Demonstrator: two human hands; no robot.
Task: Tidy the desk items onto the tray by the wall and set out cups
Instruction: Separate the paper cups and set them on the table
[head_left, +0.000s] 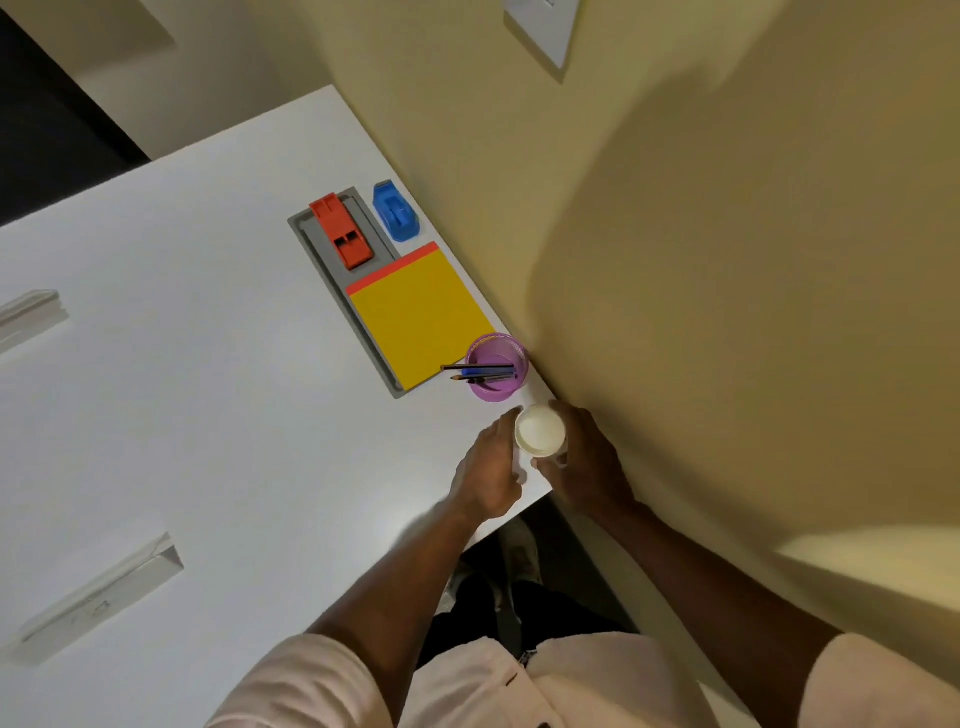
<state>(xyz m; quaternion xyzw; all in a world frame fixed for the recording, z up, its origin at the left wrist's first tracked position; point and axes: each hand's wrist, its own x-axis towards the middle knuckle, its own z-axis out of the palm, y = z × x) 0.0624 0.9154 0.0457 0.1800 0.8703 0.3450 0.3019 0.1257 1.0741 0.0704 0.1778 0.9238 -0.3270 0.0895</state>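
A grey tray (332, 260) lies on the white desk along the yellow wall. On it rest a red stapler (341, 232) and a yellow notepad (418, 316) with a red top strip. A blue tape dispenser (396, 211) sits between tray and wall. A purple mesh pen cup (497, 368) with pens and a pencil stands at the tray's near end. A white paper cup (540, 431) stands at the desk corner. My left hand (491, 467) and my right hand (587, 462) both wrap around it, one on each side.
The white desk (208, 415) ends just behind my hands, at the corner by the wall. Two pale folded card stands (98, 603) (31, 314) sit on the left part of the desk. A white wall plate (543, 28) hangs above.
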